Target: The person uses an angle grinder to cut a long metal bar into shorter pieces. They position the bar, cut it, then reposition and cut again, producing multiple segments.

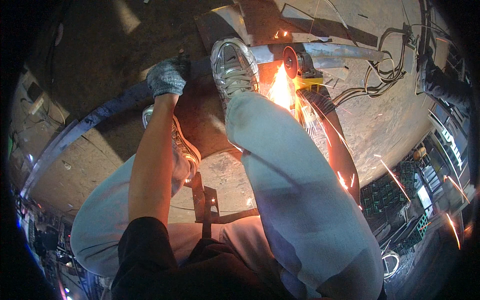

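A long flat metal bar (117, 100) runs across the floor from the left to the upper right. My left hand (166, 77), in a grey knit glove, is closed round the bar left of my raised shoe (235, 65), which presses on it. My right hand (320, 101), also gloved and partly behind my knee and the sparks, grips an angle grinder (311, 82) with a yellow body. Its reddish disc (290, 61) stands at the bar just right of the shoe. Bright sparks (282, 90) stream from there toward my leg and right forearm.
Black and pale cables (387, 75) lie coiled at the upper right. Flat metal offcuts (330, 27) lie beyond the bar. Green crates (385, 195) and racks stand at the right. Another person's dark sleeve (445, 87) shows at the right edge. Sparks fly there too.
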Demonstrator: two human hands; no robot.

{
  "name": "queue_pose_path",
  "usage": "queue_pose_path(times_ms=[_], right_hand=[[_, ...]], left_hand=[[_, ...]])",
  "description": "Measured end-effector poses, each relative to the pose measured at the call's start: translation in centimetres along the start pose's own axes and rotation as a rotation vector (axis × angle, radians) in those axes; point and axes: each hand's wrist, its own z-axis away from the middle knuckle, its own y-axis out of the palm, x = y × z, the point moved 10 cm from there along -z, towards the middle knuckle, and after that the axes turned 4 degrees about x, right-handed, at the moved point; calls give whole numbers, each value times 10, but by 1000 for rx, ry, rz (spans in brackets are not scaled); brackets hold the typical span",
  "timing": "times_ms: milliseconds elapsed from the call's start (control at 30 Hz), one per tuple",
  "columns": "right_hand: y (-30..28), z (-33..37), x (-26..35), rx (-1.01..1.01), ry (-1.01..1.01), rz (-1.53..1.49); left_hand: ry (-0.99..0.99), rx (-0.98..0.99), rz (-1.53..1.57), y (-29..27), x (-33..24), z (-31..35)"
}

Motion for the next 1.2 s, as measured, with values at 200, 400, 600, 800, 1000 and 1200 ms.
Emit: queue_pose_path(times_ms=[200,400,600,800,1000,1200], right_hand=[[4,1,16,-36,-64,254],[5,0,16,-41,-64,200],[5,-2,20,-26,-169,215],[2,-4,18,-38,-189,205],[0,-3,14,-62,-47,353],[11,-3,25,-24,-143,174]], left_hand=[[5,-16,-11,2,1,-3],[1,12,-22,-1,-2,0],[0,20,-19,4,2,-5],[85,-59,41,-2,-3,-2],[6,38,-63,4,-1,-1],[50,-23,-36,12,5,-14]])
